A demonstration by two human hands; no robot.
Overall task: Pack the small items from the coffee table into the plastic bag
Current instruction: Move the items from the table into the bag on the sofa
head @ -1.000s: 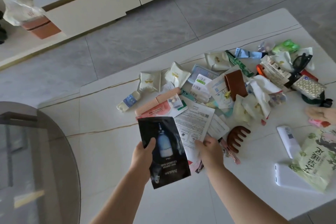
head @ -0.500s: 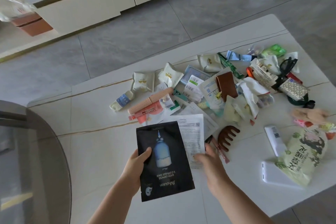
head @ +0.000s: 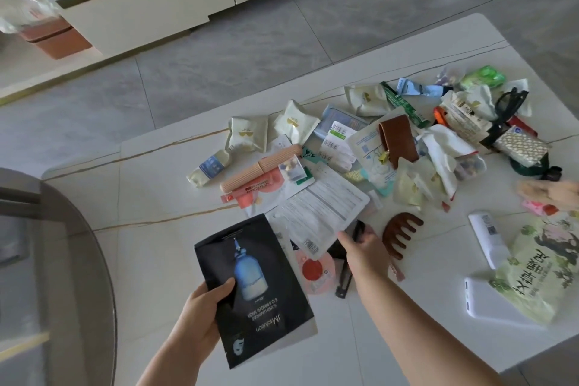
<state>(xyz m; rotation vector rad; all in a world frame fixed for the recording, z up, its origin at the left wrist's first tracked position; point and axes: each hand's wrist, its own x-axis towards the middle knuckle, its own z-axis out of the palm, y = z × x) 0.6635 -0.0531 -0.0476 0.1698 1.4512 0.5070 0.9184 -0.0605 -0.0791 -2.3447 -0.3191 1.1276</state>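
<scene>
My left hand (head: 203, 313) grips a black face-mask sachet (head: 253, 285) by its left edge, just above the white coffee table (head: 156, 244). My right hand (head: 360, 247) pinches the near corner of a white printed sachet (head: 322, 216) and holds it tilted up off the table. Under that sachet lie a pink sachet with a red circle (head: 316, 273) and a black hair clip (head: 343, 279). A brown wooden comb (head: 402, 235) lies just right of my right hand. A green printed plastic bag (head: 545, 273) rests at the table's right edge.
A pile of several sachets, wipes and a brown leather case (head: 398, 141) covers the far middle of the table. A white power bank (head: 488, 301) and a white remote (head: 488, 238) lie near the green bag. Another person's hand (head: 551, 191) shows at the right. A round glass table (head: 62, 260) stands left.
My right hand has lifted the white sachet's near edge, uncovering the pink sachet and hair clip. My left hand has drawn the black sachet closer to me.
</scene>
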